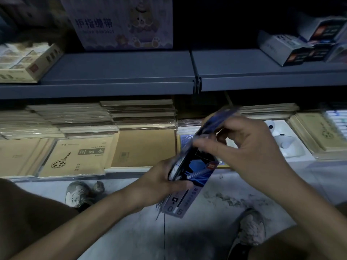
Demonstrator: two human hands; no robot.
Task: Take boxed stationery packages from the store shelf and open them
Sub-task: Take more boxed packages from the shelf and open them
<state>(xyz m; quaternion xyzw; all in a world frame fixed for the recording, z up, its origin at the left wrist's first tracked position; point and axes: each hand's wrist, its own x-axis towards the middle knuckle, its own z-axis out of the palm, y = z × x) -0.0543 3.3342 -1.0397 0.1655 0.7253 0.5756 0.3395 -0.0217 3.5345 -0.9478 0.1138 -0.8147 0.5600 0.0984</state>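
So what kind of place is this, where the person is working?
Most likely a stationery shop. Grey shelves carry stacks of brown notebooks below and small boxes of goods above, all laid out as for sale. The person's left hand and right hand hold a blue box in front of them.

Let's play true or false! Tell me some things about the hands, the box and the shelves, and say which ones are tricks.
1. The left hand and the right hand both hold the blue box. True.
2. The blue box lies on the floor. False: it is held up above the floor.
3. A cartoon bear box stands on the upper shelf. True.
4. The person is barefoot. False: they wear shoes.
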